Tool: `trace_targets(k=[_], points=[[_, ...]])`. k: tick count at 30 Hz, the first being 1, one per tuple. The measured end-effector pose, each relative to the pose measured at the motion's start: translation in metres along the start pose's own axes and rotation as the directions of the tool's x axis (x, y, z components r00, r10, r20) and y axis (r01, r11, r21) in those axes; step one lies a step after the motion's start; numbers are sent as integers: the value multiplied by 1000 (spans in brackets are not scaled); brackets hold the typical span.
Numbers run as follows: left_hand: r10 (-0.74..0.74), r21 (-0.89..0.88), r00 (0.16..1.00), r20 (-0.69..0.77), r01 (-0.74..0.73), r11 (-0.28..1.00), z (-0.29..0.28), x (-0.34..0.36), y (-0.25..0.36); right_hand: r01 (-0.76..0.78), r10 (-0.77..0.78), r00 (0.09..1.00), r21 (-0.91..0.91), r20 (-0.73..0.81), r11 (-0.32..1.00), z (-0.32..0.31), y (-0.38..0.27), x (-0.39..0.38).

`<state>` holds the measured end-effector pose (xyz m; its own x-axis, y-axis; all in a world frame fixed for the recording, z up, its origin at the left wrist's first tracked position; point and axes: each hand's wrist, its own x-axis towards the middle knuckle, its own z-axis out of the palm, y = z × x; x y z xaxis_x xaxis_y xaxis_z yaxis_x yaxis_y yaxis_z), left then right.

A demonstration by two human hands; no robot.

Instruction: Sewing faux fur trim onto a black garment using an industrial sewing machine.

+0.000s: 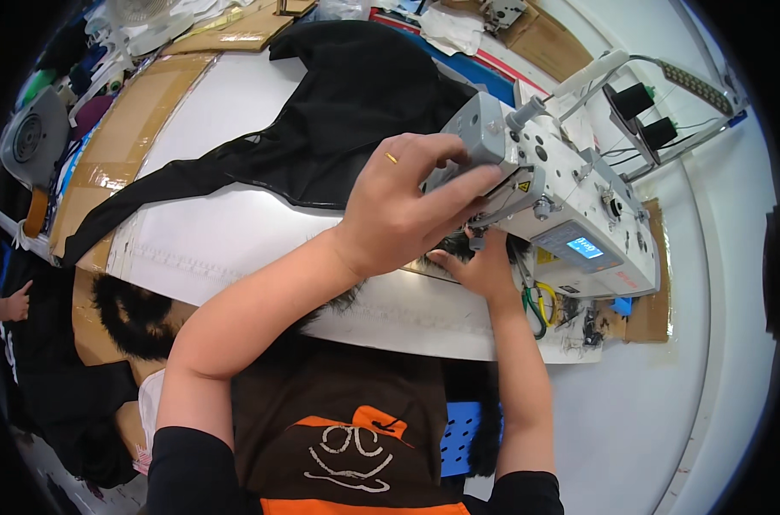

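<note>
My left hand, with a ring on one finger, is raised against the front of a white-and-grey sewing machine. Its fingers are apart, one stretched along the machine head; some tips are hidden. Below it, my right hand lies by the needle area, thumb spread away from the fingers, which the machine head partly covers. Dark fur trim shows near that thumb and hangs over the table's front edge. Behind my left hand, a black garment is spread over the white table, one long sleeve reaching left.
Scissors with green and yellow handles lie right of my right hand. Black thread cones stand on a rack behind the machine. Taped cardboard edges the table's left side. Another person's hand appears at far left. A fur strip hangs below.
</note>
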<state>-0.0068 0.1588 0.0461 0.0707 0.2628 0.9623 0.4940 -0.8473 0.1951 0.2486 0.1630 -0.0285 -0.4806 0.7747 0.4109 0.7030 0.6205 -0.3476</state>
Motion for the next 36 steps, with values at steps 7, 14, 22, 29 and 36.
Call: trace_targets(k=[7, 14, 22, 29, 36], points=[[52, 49, 999, 2, -52, 997, 9, 10, 5, -20, 20, 1000, -23, 7, 1000, -3, -6, 1], [-87, -289, 972, 218, 150, 946, -35, 1, 28, 25, -37, 997, -190, -61, 982, -6, -2, -8], [-7, -335, 773, 634, 283, 899, -72, -44, 36, -70, 68, 979, -2, -194, 998, 8, -56, -29], [-149, -155, 678, 720, 366, 918, -73, -87, 16, -234, 446, 886, 952, 126, 197, 1, -149, 8], [-193, -126, 657, 729, 406, 905, -72, -94, 14, -187, 623, 740, 967, 256, -175, 45, -135, 33]])
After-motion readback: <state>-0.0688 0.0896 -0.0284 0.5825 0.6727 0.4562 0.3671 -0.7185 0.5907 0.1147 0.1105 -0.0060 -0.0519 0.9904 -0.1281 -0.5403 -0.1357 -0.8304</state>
